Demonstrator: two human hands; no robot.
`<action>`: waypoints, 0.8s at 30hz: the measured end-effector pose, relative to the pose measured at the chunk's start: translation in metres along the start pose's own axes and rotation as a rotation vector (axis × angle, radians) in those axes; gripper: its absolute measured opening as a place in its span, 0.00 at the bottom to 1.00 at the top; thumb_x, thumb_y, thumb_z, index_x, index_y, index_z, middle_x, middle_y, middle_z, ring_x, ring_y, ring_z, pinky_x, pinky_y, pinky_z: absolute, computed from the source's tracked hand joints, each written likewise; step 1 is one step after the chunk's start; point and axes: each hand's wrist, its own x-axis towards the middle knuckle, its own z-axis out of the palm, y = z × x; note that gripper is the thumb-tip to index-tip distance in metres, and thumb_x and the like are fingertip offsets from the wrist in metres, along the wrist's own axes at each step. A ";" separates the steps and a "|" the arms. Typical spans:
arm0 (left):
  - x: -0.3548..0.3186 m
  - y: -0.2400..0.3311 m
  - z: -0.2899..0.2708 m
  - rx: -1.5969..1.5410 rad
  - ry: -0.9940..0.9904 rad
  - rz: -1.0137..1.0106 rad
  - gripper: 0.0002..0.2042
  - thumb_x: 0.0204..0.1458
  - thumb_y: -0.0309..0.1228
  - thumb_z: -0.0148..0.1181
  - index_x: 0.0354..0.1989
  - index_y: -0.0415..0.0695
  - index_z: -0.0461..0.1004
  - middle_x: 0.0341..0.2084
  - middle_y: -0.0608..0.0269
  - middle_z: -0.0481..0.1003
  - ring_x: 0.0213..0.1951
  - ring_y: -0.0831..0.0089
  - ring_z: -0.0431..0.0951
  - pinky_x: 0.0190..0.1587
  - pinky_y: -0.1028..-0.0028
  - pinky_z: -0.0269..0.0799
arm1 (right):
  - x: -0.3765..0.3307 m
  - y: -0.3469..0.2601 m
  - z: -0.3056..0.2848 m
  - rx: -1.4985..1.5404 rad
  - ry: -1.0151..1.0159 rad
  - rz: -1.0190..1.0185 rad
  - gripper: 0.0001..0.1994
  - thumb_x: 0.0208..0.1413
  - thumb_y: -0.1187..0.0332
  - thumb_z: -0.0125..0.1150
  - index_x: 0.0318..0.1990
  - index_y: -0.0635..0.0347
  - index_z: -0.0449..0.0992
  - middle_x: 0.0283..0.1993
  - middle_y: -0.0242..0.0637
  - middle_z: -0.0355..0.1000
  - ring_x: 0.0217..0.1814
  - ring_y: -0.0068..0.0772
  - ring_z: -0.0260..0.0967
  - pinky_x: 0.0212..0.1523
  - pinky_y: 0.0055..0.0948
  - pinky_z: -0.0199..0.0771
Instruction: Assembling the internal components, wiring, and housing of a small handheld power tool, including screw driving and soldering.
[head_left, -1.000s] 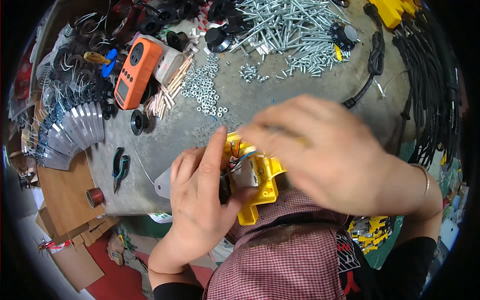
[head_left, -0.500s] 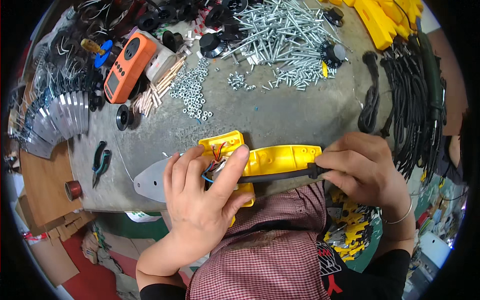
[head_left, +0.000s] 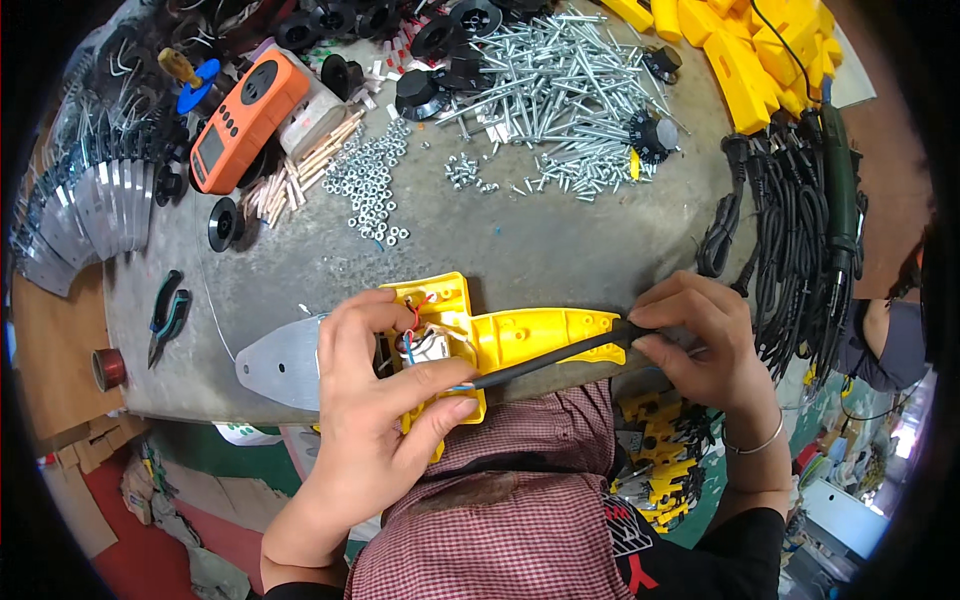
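Note:
A yellow plastic tool housing half [head_left: 535, 332] lies open side up near the table's front edge, its handle pointing right. Inside its wide end are red, blue and white wires and a white part [head_left: 432, 345]. My left hand [head_left: 365, 400] is wrapped round that wide end, with its thumb by the blue wire where it meets the black cord. A grey pointed metal plate [head_left: 280, 362] sticks out to the left, partly under this hand. My right hand [head_left: 700, 340] pinches the black cord [head_left: 545, 362] at the tip of the handle. The cord slants across the handle, and its held part is partly hidden.
Behind the housing are nuts [head_left: 365, 190], a heap of screws [head_left: 560, 90] and an orange meter [head_left: 250, 120]. Pliers [head_left: 168, 315] lie left. At the right are bundled black cords [head_left: 790, 230], a dark green tool [head_left: 840, 190] and yellow housings [head_left: 745, 70]. Another person's arm [head_left: 880, 330] shows far right.
The black cord's right end has risen to the handle's tip, so the cord now slants. My left hand has shifted, showing more of the wires. The whole view has swung slightly.

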 end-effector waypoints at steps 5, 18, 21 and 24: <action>0.000 0.000 0.010 0.000 0.079 0.011 0.11 0.38 0.27 0.67 0.33 0.45 0.79 0.41 0.51 0.66 0.53 0.47 0.65 0.55 0.53 0.61 | 0.001 -0.001 0.001 -0.085 0.005 -0.043 0.11 0.42 0.78 0.67 0.36 0.61 0.75 0.34 0.41 0.73 0.33 0.44 0.74 0.33 0.35 0.74; -0.005 -0.005 0.021 0.188 0.163 0.060 0.11 0.43 0.33 0.66 0.34 0.43 0.77 0.41 0.51 0.67 0.51 0.48 0.68 0.58 0.46 0.58 | 0.004 0.002 -0.009 0.093 -0.185 0.029 0.10 0.45 0.76 0.67 0.35 0.63 0.74 0.31 0.40 0.72 0.32 0.47 0.72 0.32 0.37 0.71; -0.005 -0.004 0.026 0.205 0.219 0.046 0.10 0.43 0.32 0.66 0.33 0.43 0.78 0.40 0.52 0.68 0.50 0.49 0.68 0.58 0.45 0.59 | 0.008 0.000 -0.012 0.063 -0.216 0.014 0.11 0.45 0.76 0.68 0.37 0.64 0.74 0.32 0.40 0.72 0.32 0.48 0.72 0.33 0.36 0.72; -0.006 -0.004 0.025 0.229 0.227 0.055 0.10 0.42 0.31 0.66 0.33 0.44 0.78 0.39 0.52 0.68 0.50 0.50 0.69 0.58 0.45 0.59 | 0.025 -0.016 -0.014 0.195 -0.282 0.253 0.14 0.49 0.71 0.66 0.42 0.63 0.71 0.31 0.44 0.72 0.34 0.52 0.72 0.34 0.38 0.71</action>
